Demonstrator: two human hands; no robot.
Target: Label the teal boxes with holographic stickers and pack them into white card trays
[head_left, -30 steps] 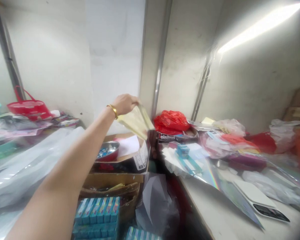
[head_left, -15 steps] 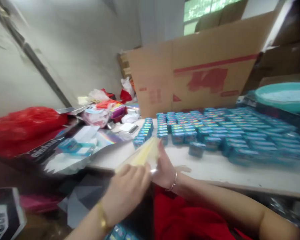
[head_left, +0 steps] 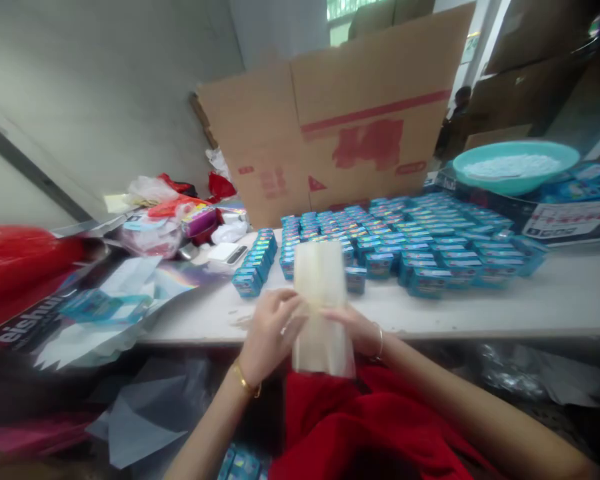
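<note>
A long, flat, cream-coloured packet stands out in front of my body, smeared by motion. Whether it is a bag or a stack of sheets I cannot make out. My left hand grips its left edge with bent fingers. On the other side, my right hand holds it, the fingers reaching over its front. Just beyond the packet, small blue boxes with printed tops stand in rows on the white table. A separate row of blue boxes lies to the left.
A large cardboard sheet rises behind the boxes. At the right, a turquoise basin with white contents sits on a dark carton. A white digital scale, plastic bags and a red bag are at the left.
My view has turned right. The packet has swung from slanting left to nearly straight ahead, its broad face now towards me. My hands have moved to opposite sides of it.
</note>
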